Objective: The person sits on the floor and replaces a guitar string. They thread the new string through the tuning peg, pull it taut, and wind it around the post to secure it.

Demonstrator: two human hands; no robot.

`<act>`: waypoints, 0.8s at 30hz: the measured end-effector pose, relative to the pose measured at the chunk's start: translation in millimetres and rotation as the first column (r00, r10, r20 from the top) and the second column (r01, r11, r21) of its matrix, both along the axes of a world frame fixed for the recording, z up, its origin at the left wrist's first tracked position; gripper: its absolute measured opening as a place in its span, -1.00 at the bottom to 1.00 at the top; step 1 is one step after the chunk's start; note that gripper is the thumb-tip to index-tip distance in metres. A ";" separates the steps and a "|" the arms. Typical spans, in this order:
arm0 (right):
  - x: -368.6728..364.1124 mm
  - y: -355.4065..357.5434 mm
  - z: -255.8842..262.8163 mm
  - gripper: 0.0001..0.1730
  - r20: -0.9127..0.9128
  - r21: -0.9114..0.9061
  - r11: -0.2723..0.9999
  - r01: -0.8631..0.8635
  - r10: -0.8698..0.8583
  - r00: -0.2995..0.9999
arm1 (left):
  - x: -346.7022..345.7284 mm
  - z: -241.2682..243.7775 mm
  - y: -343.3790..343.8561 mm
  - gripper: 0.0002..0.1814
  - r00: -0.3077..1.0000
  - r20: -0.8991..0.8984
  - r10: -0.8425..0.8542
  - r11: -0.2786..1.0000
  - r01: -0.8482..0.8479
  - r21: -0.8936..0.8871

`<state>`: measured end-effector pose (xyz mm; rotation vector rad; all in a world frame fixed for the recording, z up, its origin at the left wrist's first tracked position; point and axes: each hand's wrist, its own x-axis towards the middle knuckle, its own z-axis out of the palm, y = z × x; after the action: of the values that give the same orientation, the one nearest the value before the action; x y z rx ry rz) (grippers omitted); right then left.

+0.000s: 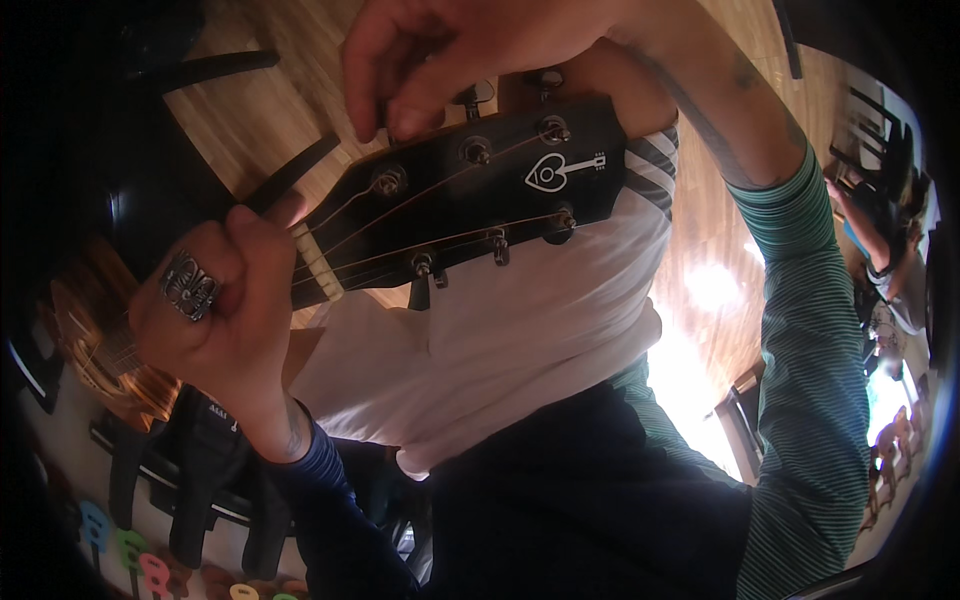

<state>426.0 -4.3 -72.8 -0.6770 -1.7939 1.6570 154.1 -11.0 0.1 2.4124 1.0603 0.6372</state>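
Observation:
A guitar-type instrument lies across my lap. Its black headstock (465, 195), with a white heart-shaped emblem and metal tuning posts, points right; the wooden body (112, 337) is at far left. My left hand (217, 292), wearing a large silver ring, is closed around the neck beside the pale nut (318, 262). Above the headstock's upper edge, my right hand (427, 67) has thumb and fingertips together at the tuning peg nearest the nut; the fingers mostly hide that peg. Strings run from the nut to posts on both sides.
White shorts (480, 322) cover my lap beneath the headstock. Dark curved bars (292, 172) stand above the wood floor (247, 105). Colourful small instruments (154, 574) and black cases (199, 487) are at lower left. Another person (892, 262) is at far right.

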 end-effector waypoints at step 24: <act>4.3 7.2 5.5 -0.71 0.115 0.105 0.988 -0.110 0.098 0.988 | -2.2 -7.5 0.4 -0.55 0.999 0.012 -0.031 0.998 0.031 0.054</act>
<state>430.3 2.9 -67.3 -0.6451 -2.0151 1.5995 151.9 -10.6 -7.4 2.4623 1.0111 0.6778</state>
